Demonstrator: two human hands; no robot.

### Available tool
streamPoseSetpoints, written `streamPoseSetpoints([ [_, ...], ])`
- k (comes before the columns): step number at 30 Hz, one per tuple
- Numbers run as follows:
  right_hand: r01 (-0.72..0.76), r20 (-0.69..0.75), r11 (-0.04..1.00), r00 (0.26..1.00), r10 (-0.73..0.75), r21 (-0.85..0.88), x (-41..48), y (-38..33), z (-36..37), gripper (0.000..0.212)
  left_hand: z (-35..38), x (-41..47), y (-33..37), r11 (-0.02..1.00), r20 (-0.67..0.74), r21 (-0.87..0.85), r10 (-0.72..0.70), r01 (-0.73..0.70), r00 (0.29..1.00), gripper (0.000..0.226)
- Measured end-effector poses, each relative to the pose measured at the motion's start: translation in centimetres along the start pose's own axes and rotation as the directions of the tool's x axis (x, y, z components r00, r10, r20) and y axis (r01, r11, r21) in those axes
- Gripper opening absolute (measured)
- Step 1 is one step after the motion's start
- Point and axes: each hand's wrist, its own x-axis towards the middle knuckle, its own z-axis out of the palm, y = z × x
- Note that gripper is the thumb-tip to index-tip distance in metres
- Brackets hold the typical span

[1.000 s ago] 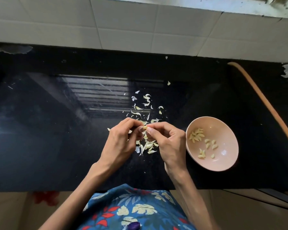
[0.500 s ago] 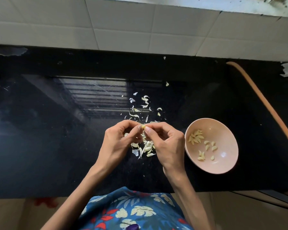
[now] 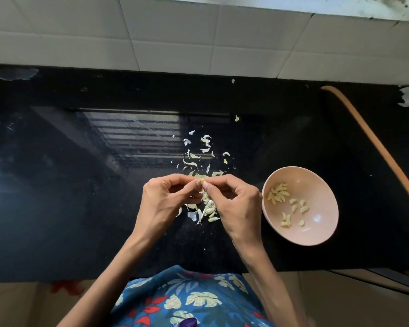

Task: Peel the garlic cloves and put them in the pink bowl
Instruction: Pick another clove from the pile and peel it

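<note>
A small garlic clove [image 3: 201,182] was pinched between the curled fingertips of the left hand [image 3: 165,199] and right hand [image 3: 236,204], which were held together low over the counter [image 3: 80,185]. The heap [image 3: 208,210] beneath could not be sorted into skins or unpeeled cloves. Peeled skins [image 3: 198,159] were scattered beyond. Many peeled cloves [image 3: 279,197] were seen in the pink bowl [image 3: 316,185], just right of the right hand. The task was judged well advanced, with this clove unfinished.
</note>
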Motion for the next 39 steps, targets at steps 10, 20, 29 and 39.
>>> streamPoseSetpoints([
  [10,0.069,-0.015,0.997,0.998,-0.068,0.03,0.2,0.2,0.2,0.009,0.1,0.4,0.6,0.921,0.086,-0.337,-0.178,0.197,0.98,0.025],
  [20,0.018,-0.042,0.998,0.999,-0.016,0.066,0.2,0.1,0.0,0.01,0.2,0.3,1.0,0.913,0.132,-0.336,-0.198,0.232,0.971,0.028],
  [29,-0.04,0.03,0.979,0.999,0.035,0.199,0.4,-0.3,-0.6,0.018,0.1,0.1,1.2,0.902,0.143,-0.377,-0.168,0.211,0.975,0.026],
  [39,0.084,0.032,0.992,0.996,-0.087,0.089,0.8,0.0,-0.7,0.016,0.2,0.2,0.5,0.92,0.075,-0.343,-0.171,0.187,0.982,0.027],
])
